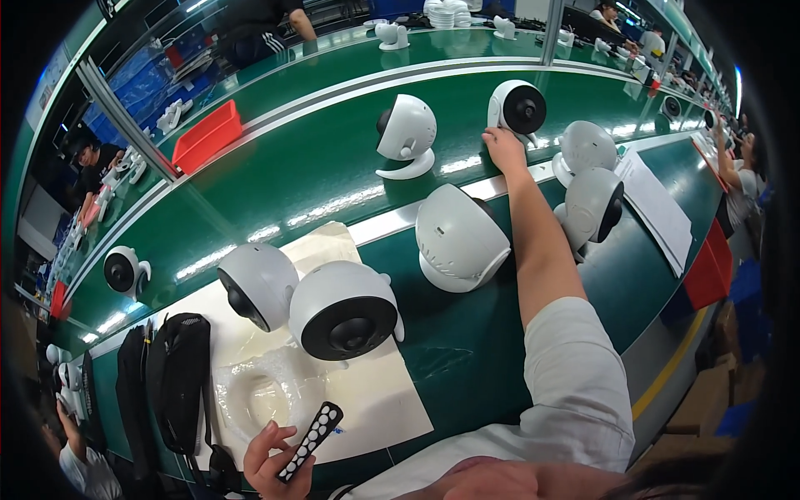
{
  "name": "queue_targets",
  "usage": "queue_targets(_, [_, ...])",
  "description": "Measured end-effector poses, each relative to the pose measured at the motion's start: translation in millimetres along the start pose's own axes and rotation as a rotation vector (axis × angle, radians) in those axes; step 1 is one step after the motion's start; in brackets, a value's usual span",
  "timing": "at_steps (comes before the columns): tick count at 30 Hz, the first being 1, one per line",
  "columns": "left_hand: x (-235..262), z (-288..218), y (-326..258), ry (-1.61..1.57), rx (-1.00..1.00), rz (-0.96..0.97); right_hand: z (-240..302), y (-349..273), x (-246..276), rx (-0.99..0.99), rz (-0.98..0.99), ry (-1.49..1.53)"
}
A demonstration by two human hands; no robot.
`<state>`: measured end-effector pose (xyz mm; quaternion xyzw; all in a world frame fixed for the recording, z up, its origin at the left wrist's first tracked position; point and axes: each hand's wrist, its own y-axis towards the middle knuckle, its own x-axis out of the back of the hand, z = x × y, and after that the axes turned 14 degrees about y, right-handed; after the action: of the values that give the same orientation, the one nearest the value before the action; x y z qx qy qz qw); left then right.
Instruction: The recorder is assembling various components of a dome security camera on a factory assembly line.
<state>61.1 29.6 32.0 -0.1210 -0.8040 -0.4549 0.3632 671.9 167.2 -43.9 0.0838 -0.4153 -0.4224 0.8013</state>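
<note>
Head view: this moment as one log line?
left hand: holds dotted black bar; right hand: touches white camera; nearby: bubble wrap on cream sheet

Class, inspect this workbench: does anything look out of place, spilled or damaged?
Nothing looks plainly spilled or damaged. The mildly odd thing is the translucent wrapping on the cream sheet, crumpled and shapeless beside smooth, rounded white cameras.

The left hand [277,465] is holding a slim black remote with white oval buttons [309,442]. The right hand [505,152] is touching a round white plastic camera with a black face [518,105], which is standing on the glossy green work surface [325,167].
</note>
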Motion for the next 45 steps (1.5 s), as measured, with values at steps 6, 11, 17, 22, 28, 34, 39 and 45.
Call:
queue_targets(6, [1.0,8.2,-11.2,-0.152,0.077,-0.055,48.6,-62.5,22.1,0.109,-0.002,-0.027])
queue_targets(11, [16.8,-2.0,0.3,-0.066,0.047,0.158,60.2,-119.6,67.1,0.188,0.074,0.046])
queue_targets(17, [26.6,-6.8,-0.9,-0.002,-0.033,0.086,32.7,-167.2,114.9,0.126,0.130,0.137])
queue_targets(22, [31.4,60.5,51.5,0.011,-1.572,-0.154,35.2,-185.5,158.0,0.072,0.161,0.101])
queue_targets(28, [23.0,56.7,53.3,-0.005,-1.404,-0.156,-19.1,-188.6,188.0,0.067,-0.032,0.143])
queue_targets(34, [29.6,17.2,3.6,-0.099,-0.654,-0.082,-7.5,-194.9,183.2,-0.157,-0.322,-0.218])
queue_targets(39, [43.9,1.4,-27.9,-0.159,-0.121,-0.067,78.9,-220.0,142.3,-0.073,-0.143,0.334])
queue_targets(45, [6.6,75.0,-87.0,-0.065,0.503,0.302,180.6,-233.1,120.6,0.101,0.000,0.339])
